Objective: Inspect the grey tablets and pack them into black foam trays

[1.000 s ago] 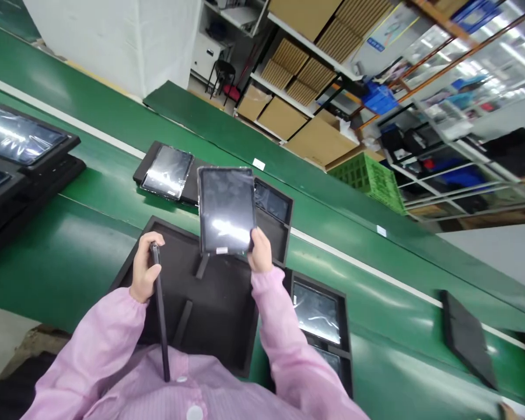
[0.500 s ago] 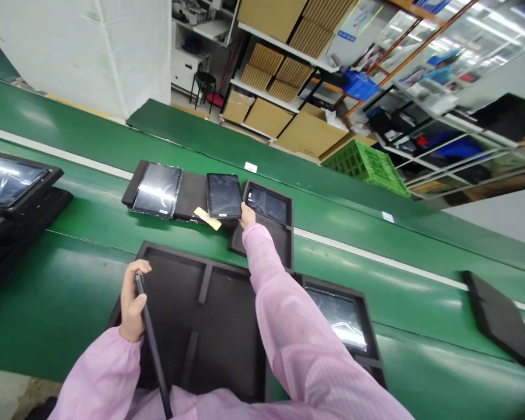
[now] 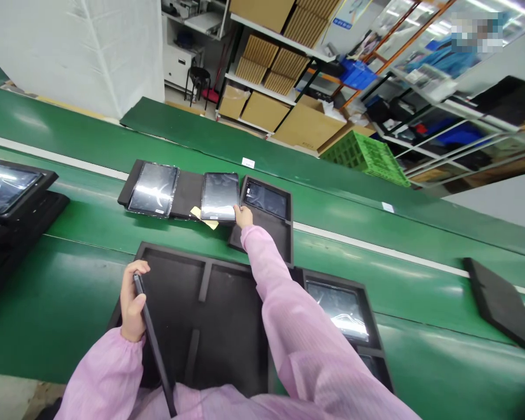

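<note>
My left hand is closed round a thin dark slab, seen edge-on and probably a tablet, standing tilted over a black tray. With my right arm stretched forward, my right hand pinches the lower right corner of a tablet. This tablet rests over a black foam tray and partly covers a yellow strip. To its left lies another film-wrapped tablet. Just right of my hand, a divided black tray holds a dark-screened device.
Everything lies on a green conveyor belt. A tray with a screen is right of my arm. More black trays stand at the left and far right. Behind are a green crate, shelves of cartons and a person in blue.
The tablet in my right hand has shifted slightly left and now covers more of the yellow strip, its screen catching more glare. My left hand keeps its hold.
</note>
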`<state>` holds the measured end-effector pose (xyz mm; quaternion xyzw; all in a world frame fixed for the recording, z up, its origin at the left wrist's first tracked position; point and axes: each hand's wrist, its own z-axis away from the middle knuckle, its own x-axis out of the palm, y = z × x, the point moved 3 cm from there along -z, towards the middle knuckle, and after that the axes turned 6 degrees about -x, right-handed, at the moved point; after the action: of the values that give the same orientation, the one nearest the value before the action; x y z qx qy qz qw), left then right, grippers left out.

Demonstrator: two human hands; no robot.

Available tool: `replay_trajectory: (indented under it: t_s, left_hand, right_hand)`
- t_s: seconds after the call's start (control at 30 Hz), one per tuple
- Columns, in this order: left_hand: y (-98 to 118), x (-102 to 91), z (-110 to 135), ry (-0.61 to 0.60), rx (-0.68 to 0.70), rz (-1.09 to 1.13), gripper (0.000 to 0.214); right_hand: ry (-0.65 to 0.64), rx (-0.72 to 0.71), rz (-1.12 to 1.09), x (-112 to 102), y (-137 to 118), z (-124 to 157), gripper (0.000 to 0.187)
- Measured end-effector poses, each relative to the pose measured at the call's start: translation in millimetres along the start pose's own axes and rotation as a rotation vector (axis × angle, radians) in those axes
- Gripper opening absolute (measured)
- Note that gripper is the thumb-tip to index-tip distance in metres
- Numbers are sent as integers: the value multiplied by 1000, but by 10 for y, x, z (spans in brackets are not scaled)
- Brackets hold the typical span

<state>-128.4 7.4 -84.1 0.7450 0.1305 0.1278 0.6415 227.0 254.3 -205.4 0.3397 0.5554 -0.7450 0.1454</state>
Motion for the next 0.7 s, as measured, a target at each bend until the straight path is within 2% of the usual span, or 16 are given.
replay_trajectory:
  t_s: [0.17, 0.37, 0.5, 0.57, 0.63, 0.7]
  left_hand:
    - [-23, -25, 2, 14, -20, 18, 34]
    - [-27, -28, 4, 2, -12, 74, 31]
    - [-12, -21, 10, 31, -15, 44, 35]
    - [-6, -16, 14, 34, -13, 43, 35]
    - [0, -11, 14, 28, -4, 58, 34]
    - [4, -7, 11, 24, 2, 63, 33]
  right_hand:
    - [-24, -16, -46, 217, -157, 189, 44]
    - [-98, -27, -15, 484, -392, 310, 37]
    - [-111, 8, 51, 400, -513, 375, 23]
    - [-119, 43, 67, 299, -535, 432, 25]
    - [-179, 113, 56, 229, -511, 521, 28]
    - [-303, 217, 14, 230, -450, 648, 28]
